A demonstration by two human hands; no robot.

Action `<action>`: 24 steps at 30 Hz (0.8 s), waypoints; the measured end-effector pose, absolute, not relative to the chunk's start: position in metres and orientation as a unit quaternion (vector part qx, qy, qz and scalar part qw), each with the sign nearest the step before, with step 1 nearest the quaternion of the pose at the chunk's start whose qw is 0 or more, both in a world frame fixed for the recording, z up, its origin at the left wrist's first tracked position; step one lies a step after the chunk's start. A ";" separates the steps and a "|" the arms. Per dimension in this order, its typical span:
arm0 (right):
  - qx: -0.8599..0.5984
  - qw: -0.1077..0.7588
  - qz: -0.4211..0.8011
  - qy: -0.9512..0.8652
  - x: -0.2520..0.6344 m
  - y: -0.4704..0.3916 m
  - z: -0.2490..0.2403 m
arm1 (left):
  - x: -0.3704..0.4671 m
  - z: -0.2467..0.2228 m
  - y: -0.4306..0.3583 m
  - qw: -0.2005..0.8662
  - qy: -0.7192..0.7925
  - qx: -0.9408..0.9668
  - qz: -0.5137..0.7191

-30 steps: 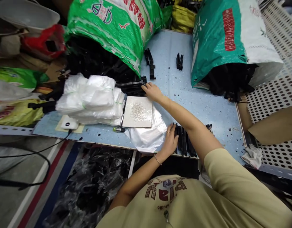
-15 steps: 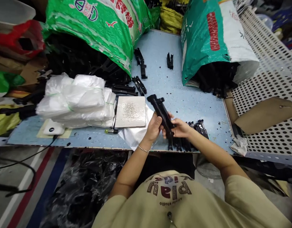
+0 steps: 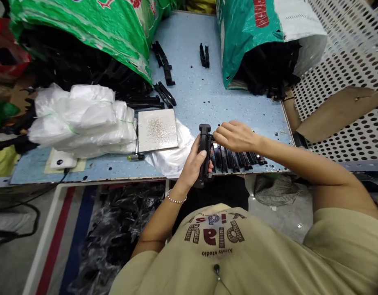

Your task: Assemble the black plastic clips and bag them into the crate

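My left hand [image 3: 193, 162] is wrapped round a long black plastic part [image 3: 204, 151], held nearly upright at the table's front edge. My right hand [image 3: 233, 135] is closed beside the upper end of that part, its fingertips at the part's right side; what they pinch, if anything, is hidden. Just below my right hand lies a row of several black parts [image 3: 236, 159]. Left of my hands a square pale board [image 3: 158, 130] with small shiny specks rests partly on a white plastic sheet [image 3: 168, 162].
A bundle of white plastic bags [image 3: 84, 119] lies at left, near a white device [image 3: 62, 159]. A green sack [image 3: 115, 37] and a teal sack [image 3: 244, 37] hold black parts. Loose black parts [image 3: 164, 65] lie between them. A perforated white rack [image 3: 345, 73] stands right.
The black part has turned more upright and come closer to my body. My right hand has moved from its lower side up to its top end. The camera view has shifted.
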State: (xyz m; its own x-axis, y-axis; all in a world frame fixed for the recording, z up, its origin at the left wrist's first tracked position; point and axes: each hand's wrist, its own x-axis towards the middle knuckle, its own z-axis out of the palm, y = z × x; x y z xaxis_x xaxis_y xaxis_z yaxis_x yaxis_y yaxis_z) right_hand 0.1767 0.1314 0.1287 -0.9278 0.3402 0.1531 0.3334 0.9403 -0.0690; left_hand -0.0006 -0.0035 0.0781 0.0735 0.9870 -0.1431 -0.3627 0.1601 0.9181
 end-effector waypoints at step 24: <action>-0.232 0.063 0.308 -0.920 0.171 0.008 0.060 | -0.001 0.034 -0.054 0.595 0.491 0.181 0.610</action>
State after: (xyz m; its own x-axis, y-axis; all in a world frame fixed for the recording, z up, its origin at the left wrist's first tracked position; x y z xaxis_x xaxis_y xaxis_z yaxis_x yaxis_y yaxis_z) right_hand 0.1711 0.0077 0.0599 -0.8843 0.4660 -0.0276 0.3885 0.7019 -0.5969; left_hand -0.0009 -0.0537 0.0338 -0.2263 0.9038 -0.3633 -0.5492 0.1896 0.8139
